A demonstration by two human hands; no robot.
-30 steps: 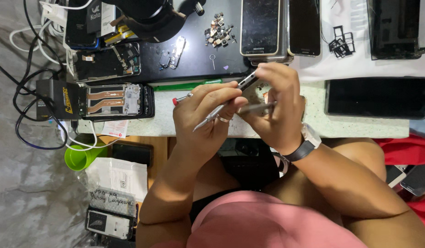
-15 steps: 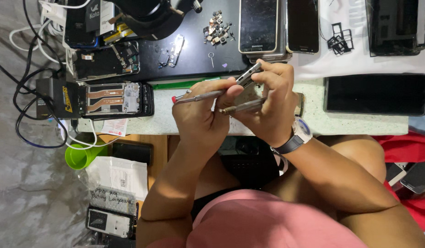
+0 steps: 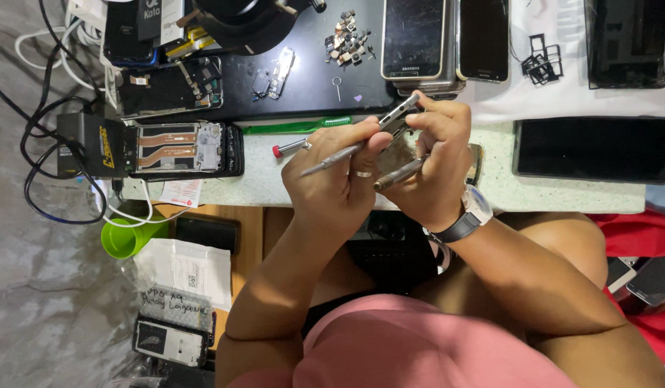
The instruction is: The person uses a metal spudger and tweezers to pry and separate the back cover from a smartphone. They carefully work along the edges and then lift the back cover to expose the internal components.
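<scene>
My left hand (image 3: 336,188), with a ring on one finger, grips a thin grey metal tool (image 3: 331,159) whose tip points left. My right hand (image 3: 439,162), with a watch on its wrist, holds a small phone (image 3: 398,118) by its edge above the pale counter (image 3: 261,183). A second metal, pen-like tool (image 3: 398,174) is tucked under its fingers. The two hands touch each other around the phone, and most of the phone is hidden by fingers.
A red-tipped screwdriver (image 3: 289,149) and a green brush (image 3: 296,127) lie left of the hands. Opened phones (image 3: 182,147) sit on the left, a black mat (image 3: 311,79) carries small parts (image 3: 347,36), and several phones (image 3: 447,43) lie behind. A dark tablet (image 3: 594,149) lies right, and a green cup (image 3: 124,237) and cables sit lower left.
Both hands have shifted slightly. The grey tool in my left hand has tilted so its tip points lower left. The grips are unchanged.
</scene>
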